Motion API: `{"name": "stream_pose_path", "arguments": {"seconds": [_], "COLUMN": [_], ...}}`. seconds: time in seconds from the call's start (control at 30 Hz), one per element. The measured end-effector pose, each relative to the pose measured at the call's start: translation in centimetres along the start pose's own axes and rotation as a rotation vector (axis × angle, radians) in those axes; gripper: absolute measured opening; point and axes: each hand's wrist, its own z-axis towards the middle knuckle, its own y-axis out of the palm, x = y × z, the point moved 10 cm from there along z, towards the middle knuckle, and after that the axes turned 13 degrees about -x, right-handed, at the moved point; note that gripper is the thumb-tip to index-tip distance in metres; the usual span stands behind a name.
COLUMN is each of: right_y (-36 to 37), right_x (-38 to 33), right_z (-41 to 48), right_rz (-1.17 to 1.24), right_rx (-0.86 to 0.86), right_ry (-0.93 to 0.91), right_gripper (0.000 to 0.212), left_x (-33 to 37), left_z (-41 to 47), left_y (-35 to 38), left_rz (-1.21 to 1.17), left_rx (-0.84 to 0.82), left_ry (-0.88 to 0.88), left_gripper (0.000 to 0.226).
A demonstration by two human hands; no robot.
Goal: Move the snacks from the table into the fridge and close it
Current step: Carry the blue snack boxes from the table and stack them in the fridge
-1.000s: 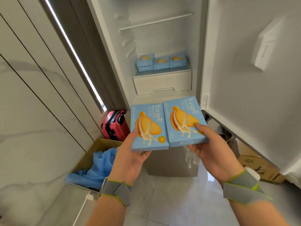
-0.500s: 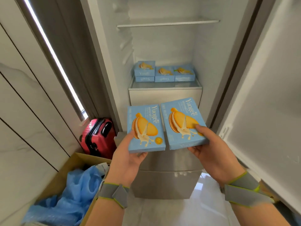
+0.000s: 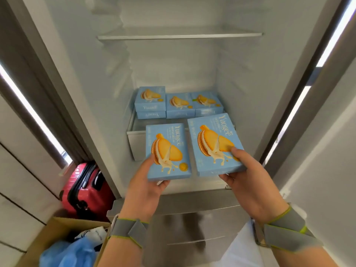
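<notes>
Open fridge (image 3: pixel 240 93), seen from above.
- Glass shelf (image 3: pixel 137 123) over drawer (image 3: pixel 136 145): row of blue snack boxes (image 3: pixel 180 105) at back, left stack two high.
- Left hand (image 3: pixel 142 191) grips blue snack box (image 3: pixel 167 151), thumb on top; box held in air at front of shelf.
- Right hand (image 3: pixel 250 182) grips second snack box (image 3: pixel 213 143) same way, just beside first.
- Upper shelf (image 3: pixel 179 36) above.
- Floor, left: cardboard carton (image 3: pixel 55 228) holding blue plastic bag (image 3: pixel 71 251); red suitcase (image 3: pixel 86 189) behind it.
</notes>
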Motion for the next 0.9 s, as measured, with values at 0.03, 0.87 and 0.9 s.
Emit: {"name": "stream_pose_path", "arguments": {"seconds": [0.03, 0.87, 0.9], "right_y": [0.0, -3.4, -3.4], "right_x": [-0.6, -6.1, -6.0], "right_z": [1.2, 17.1, 17.4], "right_rz": [0.011, 0.045, 0.045], "right_rx": [-0.015, 0.168, 0.167], "right_ry": [-0.008, -0.181, -0.184], "right_gripper": [0.033, 0.037, 0.037], "left_x": [0.4, 4.1, 4.2], "left_z": [1.2, 19.2, 19.3], "left_y": [0.6, 8.1, 7.9], "left_rz": [0.017, -0.057, -0.053], "left_rx": [0.001, -0.166, -0.188], "left_ry": [0.007, -0.046, -0.020], "left_gripper": [0.042, 0.038, 0.039]}}
